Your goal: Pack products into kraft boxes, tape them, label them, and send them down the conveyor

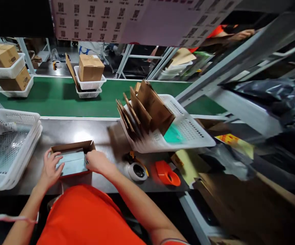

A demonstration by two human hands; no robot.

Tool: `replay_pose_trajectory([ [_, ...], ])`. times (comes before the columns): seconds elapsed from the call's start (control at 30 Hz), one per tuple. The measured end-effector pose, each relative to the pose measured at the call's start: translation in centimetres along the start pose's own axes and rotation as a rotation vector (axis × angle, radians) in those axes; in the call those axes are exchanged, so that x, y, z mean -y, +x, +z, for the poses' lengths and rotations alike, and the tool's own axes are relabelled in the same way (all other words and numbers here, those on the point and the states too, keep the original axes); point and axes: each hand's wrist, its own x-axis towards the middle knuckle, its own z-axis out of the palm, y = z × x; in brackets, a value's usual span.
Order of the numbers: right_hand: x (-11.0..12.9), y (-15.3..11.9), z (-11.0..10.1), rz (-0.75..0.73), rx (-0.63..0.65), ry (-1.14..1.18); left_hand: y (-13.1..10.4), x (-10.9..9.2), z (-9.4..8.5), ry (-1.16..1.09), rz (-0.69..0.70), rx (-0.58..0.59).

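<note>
Behind the grey metal desk [60,129], a green conveyor belt [55,102] is framed by pale metal posts [125,61]; a bright patch of light is reflected on the desktop.

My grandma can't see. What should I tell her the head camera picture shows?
A left hand and a right hand touch an open cardboard box with something pale blue inside, on a metal table. White baskets stand at left, a basket of flat cardboard at right, a green belt behind.

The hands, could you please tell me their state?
Left hand: open, at the left end of the carton.
Right hand: curled at its right end; grip unclear.
</note>
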Motion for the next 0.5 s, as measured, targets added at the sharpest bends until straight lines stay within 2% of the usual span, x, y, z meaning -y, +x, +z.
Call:
replay_pose_trajectory([
  [0.07,-1.8,-2.0,0.0,0.044,-0.139,0.06,-0.5,-0.4,0.0,0.033,-0.106,-0.113],
  [0.13,-2.9,-3.5,1.3,0.162,-0.294,0.144,-1.1,-1.0,0.0,0.058,-0.284,-0.246],
  [0.17,-3.0,-4.0,2.4,0.207,-0.315,0.199,-1.4,-1.4,-0.1,0.067,-0.349,-0.269],
  [0.2,-2.8,-4.4,3.6,0.225,-0.295,0.252,-1.5,-1.8,-0.2,0.077,-0.367,-0.238],
  [0.23,-2.4,-4.5,4.8,0.211,-0.252,0.296,-1.5,-2.2,-0.5,0.097,-0.335,-0.154],
  [0.33,-0.9,-4.5,7.0,0.109,-0.188,0.33,-0.6,-3.5,-2.2,0.249,-0.127,0.219],
  [0.4,-0.7,-4.2,6.9,0.092,-0.183,0.306,0.6,-4.6,-3.7,0.39,-0.039,0.418],
  [0.5,-2.2,-3.5,5.2,0.111,-0.126,0.324,2.8,-6.2,-4.8,0.553,0.025,0.587],
])
